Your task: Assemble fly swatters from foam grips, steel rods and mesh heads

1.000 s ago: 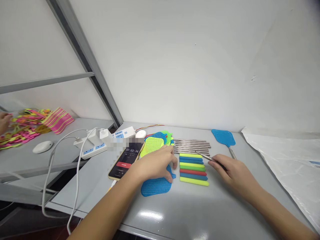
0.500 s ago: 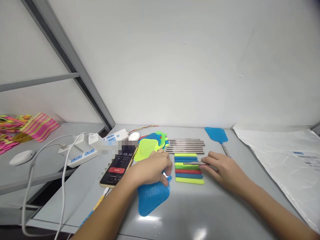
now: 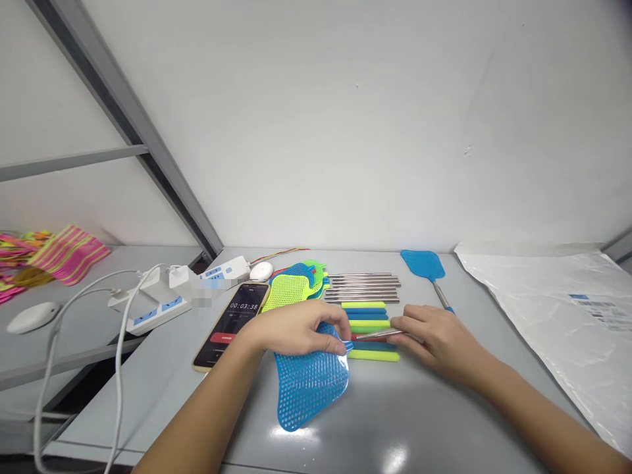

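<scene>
Pinched in my left hand (image 3: pixel 309 329) is a blue perforated fly swatter head (image 3: pixel 313 385), its narrow neck pointing right. My right hand (image 3: pixel 429 336) grips a thin metal rod (image 3: pixel 378 334), whose free end points left, close to that neck; I cannot tell whether they touch. Beneath the rod lies a row of coloured handle sleeves (image 3: pixel 372 356) in yellow-green, blue, green and red. Behind them several metal rods (image 3: pixel 363 283) lie side by side. More swatter heads (image 3: pixel 289 289) in yellow, blue and green are piled left of the rods.
A blue fly swatter (image 3: pixel 424 264) with its rod attached lies at the back right. White plastic packaging (image 3: pixel 553 316) covers the right side. To the left are a phone (image 3: pixel 232 322) showing a timer, power strips (image 3: pixel 162 313) and white cables (image 3: pixel 121 368).
My left hand has lifted the blue swatter head and shifted it slightly right. The rod in my right hand has come down and left toward the head's neck.
</scene>
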Tool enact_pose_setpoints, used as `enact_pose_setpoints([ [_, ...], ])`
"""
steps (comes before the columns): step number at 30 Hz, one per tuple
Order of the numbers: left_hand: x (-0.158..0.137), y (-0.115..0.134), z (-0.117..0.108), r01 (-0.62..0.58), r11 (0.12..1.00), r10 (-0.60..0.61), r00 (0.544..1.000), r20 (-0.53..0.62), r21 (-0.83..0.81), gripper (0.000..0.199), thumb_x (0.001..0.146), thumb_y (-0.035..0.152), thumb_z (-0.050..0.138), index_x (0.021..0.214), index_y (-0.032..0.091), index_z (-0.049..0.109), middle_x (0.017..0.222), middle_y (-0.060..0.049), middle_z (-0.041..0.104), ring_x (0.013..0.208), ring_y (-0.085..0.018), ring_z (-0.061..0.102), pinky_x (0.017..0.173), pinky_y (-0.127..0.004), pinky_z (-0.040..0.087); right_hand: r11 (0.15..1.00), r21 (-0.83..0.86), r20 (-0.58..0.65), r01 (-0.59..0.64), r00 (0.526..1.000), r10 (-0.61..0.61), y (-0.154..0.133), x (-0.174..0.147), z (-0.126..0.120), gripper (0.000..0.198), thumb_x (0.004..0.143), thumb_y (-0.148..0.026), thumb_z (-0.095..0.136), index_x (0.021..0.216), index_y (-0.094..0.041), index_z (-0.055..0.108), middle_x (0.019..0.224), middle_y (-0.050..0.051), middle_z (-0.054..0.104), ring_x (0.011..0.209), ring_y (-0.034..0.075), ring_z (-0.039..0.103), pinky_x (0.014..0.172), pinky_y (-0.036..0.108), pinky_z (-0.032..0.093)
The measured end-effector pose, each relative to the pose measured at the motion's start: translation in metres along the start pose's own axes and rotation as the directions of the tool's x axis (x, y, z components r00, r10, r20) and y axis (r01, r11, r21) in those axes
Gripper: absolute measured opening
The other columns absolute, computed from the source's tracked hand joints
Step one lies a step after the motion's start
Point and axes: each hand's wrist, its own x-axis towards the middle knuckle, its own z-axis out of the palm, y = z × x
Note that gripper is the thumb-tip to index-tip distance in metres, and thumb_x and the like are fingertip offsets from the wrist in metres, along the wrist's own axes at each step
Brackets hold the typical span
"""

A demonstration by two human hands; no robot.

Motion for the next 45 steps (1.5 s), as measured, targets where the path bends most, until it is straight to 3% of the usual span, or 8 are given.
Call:
enact_pose_setpoints([
  [25,0.002,-0.004,0.002,0.006,1.0,-0.006,1.0,-0.018,-0.003,0.024,0.081,0.04,0.063,0.096,0.023,0.071,0.089,0.0,0.069,0.079,-0.015,0.06,0.065,-0.023,0.041,0.997,0.074,0.035,-0.005,0.999,0.002,-0.006,0.001,0.002,0.029,0.096,-0.04,0.043,0.095,-0.023,0.066,0.068,0.002,0.057,0.059,0.014,0.051,0.055,0.026,0.029],
  [35,0.006,-0.003,0.008,-0.024,0.999,0.025,1.0,-0.011,0.043,0.019,0.079,0.034,0.067,0.093,0.023,0.072,0.087,0.001,0.071,0.079,-0.014,0.062,0.067,-0.022,0.041,0.99,-0.092,0.071,0.105,0.993,-0.098,-0.009,0.0,0.002,0.026,0.097,-0.037,0.043,0.094,-0.021,0.063,0.068,0.001,0.054,0.059,0.014,0.047,0.056,0.029,0.026],
  [45,0.013,-0.004,0.019,-0.045,0.997,0.045,0.999,0.004,0.068,0.017,0.079,0.03,0.068,0.092,0.021,0.073,0.085,0.0,0.073,0.076,-0.014,0.063,0.064,-0.022,0.041,0.958,-0.2,0.009,0.205,0.978,-0.208,-0.02,-0.001,0.007,0.02,0.095,-0.032,0.048,0.087,-0.018,0.06,0.066,0.0,0.055,0.058,0.014,0.047,0.055,0.032,0.022],
])
